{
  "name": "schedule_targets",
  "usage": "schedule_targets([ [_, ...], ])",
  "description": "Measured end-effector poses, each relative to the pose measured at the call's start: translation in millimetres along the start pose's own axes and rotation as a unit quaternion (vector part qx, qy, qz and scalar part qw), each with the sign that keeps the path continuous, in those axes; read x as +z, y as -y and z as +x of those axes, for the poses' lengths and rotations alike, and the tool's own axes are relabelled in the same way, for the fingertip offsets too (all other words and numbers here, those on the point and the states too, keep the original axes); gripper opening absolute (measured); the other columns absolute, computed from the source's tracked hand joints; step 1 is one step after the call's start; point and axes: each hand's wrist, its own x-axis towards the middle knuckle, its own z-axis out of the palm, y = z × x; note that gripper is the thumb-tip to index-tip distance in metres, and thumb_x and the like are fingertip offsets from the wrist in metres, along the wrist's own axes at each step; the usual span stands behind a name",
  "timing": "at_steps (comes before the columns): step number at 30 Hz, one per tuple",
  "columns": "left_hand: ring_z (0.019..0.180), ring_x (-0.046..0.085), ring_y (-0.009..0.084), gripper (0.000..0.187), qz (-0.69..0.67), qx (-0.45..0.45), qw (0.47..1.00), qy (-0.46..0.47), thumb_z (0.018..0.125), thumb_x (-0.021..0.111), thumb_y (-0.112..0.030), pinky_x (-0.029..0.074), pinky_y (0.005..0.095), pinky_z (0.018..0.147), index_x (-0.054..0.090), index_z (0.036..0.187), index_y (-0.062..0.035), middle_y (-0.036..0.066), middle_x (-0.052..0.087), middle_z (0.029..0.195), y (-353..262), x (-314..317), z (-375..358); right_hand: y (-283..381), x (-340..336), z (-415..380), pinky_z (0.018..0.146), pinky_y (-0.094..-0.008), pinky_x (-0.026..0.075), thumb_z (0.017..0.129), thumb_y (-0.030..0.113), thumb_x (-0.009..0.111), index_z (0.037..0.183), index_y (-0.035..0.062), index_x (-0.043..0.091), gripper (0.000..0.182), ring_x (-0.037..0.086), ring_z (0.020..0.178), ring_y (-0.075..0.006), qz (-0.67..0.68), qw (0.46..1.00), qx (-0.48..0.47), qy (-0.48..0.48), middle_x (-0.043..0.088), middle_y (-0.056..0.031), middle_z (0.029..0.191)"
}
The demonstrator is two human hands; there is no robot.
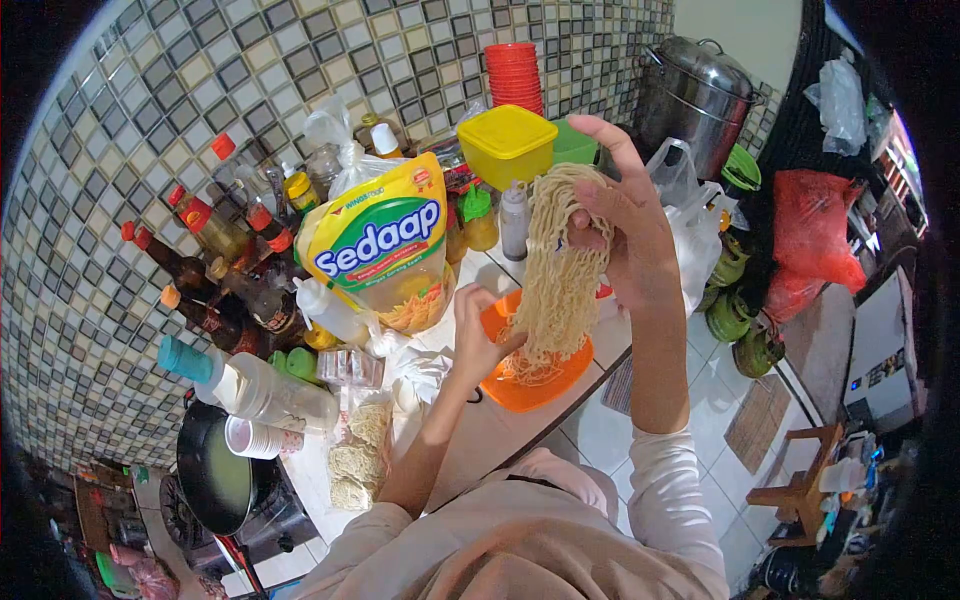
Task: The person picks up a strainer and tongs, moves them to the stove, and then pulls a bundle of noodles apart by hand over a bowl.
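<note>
My right hand (632,225) is raised over the counter, its fingers closed on the top of a hanging sheet of pale, wavy noodles (563,270). Below it sits an orange plastic bowl (540,395) near the counter's edge, with loose noodle bits inside. The lower end of the noodles overlaps the bowl in this view. At the bowl's left side is my left hand (475,335), thumb and fingers spread apart, the thumb tip close to the hanging strands. More noodle blocks (356,465) in clear wrapping lie on the counter to the left.
A yellow Sedaap pouch (385,240) and several sauce bottles (235,290) crowd the back left. Behind the noodles stand a yellow lidded box (507,145) and stacked red cups (513,78). A wok (225,470) with liquid sits on the stove, and a steel pot (695,100) stands back right.
</note>
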Motion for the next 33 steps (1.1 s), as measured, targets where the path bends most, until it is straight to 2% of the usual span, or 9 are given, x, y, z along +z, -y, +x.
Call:
schedule_targets([
  [2,0.081,0.044,0.0282,0.029,0.068,0.141,0.987,-0.047,0.061,0.063,0.000,0.037,0.0355,0.073,0.046,0.084,-0.0021,0.011,0.044,0.083,1,-4,-4,-2,-3,1,0.042,-0.0134,0.029,0.074,0.010,0.055,0.120,0.0058,0.030,0.053,0.043,0.057,-0.0020,-0.003,1.000,0.011,0.003,0.051,-0.0020,0.076],
  [6,0.082,0.043,0.0290,0.017,0.133,0.212,0.968,0.017,0.065,0.058,0.002,0.037,0.0355,0.071,0.049,0.079,-0.0012,0.013,0.043,0.086,8,-4,-12,1,1,1,0.041,-0.0134,0.029,0.074,0.010,0.055,0.120,0.0067,0.030,0.053,0.042,0.056,-0.0019,0.011,1.000,0.012,0.009,0.051,-0.0011,0.074],
  [9,0.080,0.044,0.0276,0.012,0.122,0.139,0.982,-0.026,0.067,0.053,0.005,0.037,0.0318,0.070,0.053,0.077,-0.0004,0.013,0.043,0.088,0,3,-10,0,7,1,0.041,-0.0131,0.028,0.074,0.009,0.054,0.120,0.0079,0.031,0.052,0.041,0.055,-0.0018,0.009,0.999,0.029,-0.011,0.050,-0.0008,0.074],
  [14,0.086,0.046,0.0255,0.018,-0.087,-0.048,0.994,-0.049,0.068,0.053,0.005,0.037,0.0261,0.070,0.056,0.084,-0.0022,0.012,0.044,0.089,-5,7,-4,-2,11,-2,0.042,-0.0136,0.028,0.074,0.009,0.053,0.119,0.0079,0.032,0.050,0.039,0.053,-0.0016,0.020,0.997,0.059,0.038,0.049,-0.0010,0.076],
  [24,0.104,0.037,0.0325,0.039,0.085,-0.019,0.996,0.022,0.057,0.060,0.002,0.031,0.0365,0.088,0.057,0.096,-0.0021,0.017,0.042,0.109,21,21,-19,-2,14,-8,0.043,-0.0129,0.028,0.073,0.009,0.053,0.119,0.0059,0.032,0.050,0.038,0.053,-0.0006,0.017,0.995,0.083,0.058,0.049,-0.0008,0.075],
  [26,0.107,0.033,0.0343,0.044,-0.153,-0.192,0.968,0.055,0.056,0.060,0.002,0.030,0.0373,0.089,0.055,0.100,-0.0022,0.019,0.039,0.112,39,30,-21,2,12,-10,0.042,-0.0119,0.028,0.073,0.009,0.053,0.119,0.0061,0.032,0.051,0.039,0.053,-0.0003,-0.006,0.997,0.067,0.028,0.051,-0.0025,0.077],
  [27,0.107,0.033,0.0343,0.044,-0.154,-0.193,0.968,0.054,0.056,0.060,0.002,0.030,0.0373,0.089,0.055,0.100,-0.0022,0.019,0.039,0.112,28,26,-20,3,10,-9,0.042,-0.0119,0.028,0.073,0.009,0.053,0.119,0.0061,0.032,0.051,0.039,0.053,-0.0003,-0.006,0.997,0.068,0.028,0.051,-0.0025,0.077],
  [29,0.106,0.034,0.0349,0.043,0.089,-0.009,0.990,0.107,0.059,0.059,0.002,0.031,0.0370,0.089,0.054,0.102,-0.0019,0.019,0.038,0.116,-6,13,-18,4,6,-8,0.040,-0.0111,0.028,0.072,0.009,0.053,0.119,0.0066,0.032,0.052,0.040,0.054,-0.0002,0.022,0.998,0.061,0.020,0.053,-0.0037,0.078],
  [33,0.096,0.045,0.0324,0.038,-0.021,-0.061,0.975,0.214,0.065,0.056,0.002,0.037,0.0347,0.082,0.053,0.102,-0.0018,0.018,0.049,0.106,10,8,-28,7,2,-5,0.040,-0.0112,0.029,0.071,0.009,0.054,0.119,0.0071,0.032,0.054,0.041,0.054,-0.0007,0.022,0.997,0.070,0.013,0.054,-0.0048,0.080],
])
